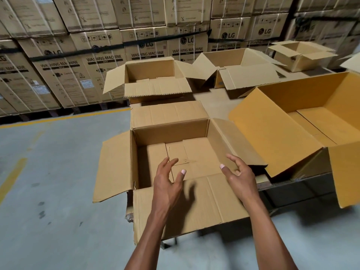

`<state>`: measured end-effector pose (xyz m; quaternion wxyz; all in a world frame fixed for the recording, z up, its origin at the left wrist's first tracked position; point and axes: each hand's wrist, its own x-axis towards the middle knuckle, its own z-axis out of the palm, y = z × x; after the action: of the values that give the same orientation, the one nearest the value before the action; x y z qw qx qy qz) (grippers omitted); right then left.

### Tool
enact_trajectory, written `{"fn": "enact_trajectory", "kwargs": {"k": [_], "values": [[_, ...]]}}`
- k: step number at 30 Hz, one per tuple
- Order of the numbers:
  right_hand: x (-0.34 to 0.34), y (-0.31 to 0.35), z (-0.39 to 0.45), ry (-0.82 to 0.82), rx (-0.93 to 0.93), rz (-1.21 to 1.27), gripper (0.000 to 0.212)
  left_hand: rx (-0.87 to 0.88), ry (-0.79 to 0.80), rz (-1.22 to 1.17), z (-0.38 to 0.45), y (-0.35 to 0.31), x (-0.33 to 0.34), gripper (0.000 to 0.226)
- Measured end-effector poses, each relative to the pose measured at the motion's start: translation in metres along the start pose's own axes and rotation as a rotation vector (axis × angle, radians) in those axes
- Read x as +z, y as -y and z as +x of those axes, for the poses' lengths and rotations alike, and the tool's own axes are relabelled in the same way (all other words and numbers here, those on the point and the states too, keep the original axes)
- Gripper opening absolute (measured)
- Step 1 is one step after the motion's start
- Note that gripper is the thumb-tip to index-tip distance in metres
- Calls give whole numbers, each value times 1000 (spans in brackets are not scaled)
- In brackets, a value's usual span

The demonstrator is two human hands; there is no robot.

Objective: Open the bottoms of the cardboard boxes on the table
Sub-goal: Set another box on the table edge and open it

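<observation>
Five open cardboard boxes are seen on the worktop (212,106), with a grey floor (48,172) marked by yellow lines to the left and a wall of stacked washing machine cartons (81,55) behind. At the near left corner of the worktop the nearest box (173,133) is stood with all four top flaps folded outward; its bottom flaps are seen closed inside, overlapping one another. Above its near flap the left hand (167,180) is held, fingers spread and loosely bent, nothing gripped, with no clear contact with the cardboard. Just to the right, the right hand (236,175) is raised over the same box near its right flap, fingers relaxed and slightly curled, nothing held either. Behind the nearest box a second box (153,75) is set at the far left of the worktop, its flaps also spread and its bottom shut. Further right a third box (233,59) is placed, one large flap laid down toward the camera. To the right of the hands a larger yellow box (303,98) is tilted toward the viewer, its bottom flaps closed and one broad flap touching the right flap of the nearest box. At the far right corner a small box (300,53) is seen, flaps open, well apart from the hands.
</observation>
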<state>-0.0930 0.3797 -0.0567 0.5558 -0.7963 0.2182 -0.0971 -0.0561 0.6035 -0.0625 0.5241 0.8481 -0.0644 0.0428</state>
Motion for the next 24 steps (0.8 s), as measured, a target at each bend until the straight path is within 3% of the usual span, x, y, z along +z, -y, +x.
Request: {"fn": "enact_trajectory", "kwargs": {"k": [9,15,24], "values": [[-18,-12,-3,34,-54,20,38,-25,13,-73,-15,-7,13,38],[-8,-8,-7,199,-118,106,35,-105,-136,-71,-51,-7,7,36],[73,10,-52,457,-155,182,34,-228,-400,-95,-109,29,-57,32]]}}
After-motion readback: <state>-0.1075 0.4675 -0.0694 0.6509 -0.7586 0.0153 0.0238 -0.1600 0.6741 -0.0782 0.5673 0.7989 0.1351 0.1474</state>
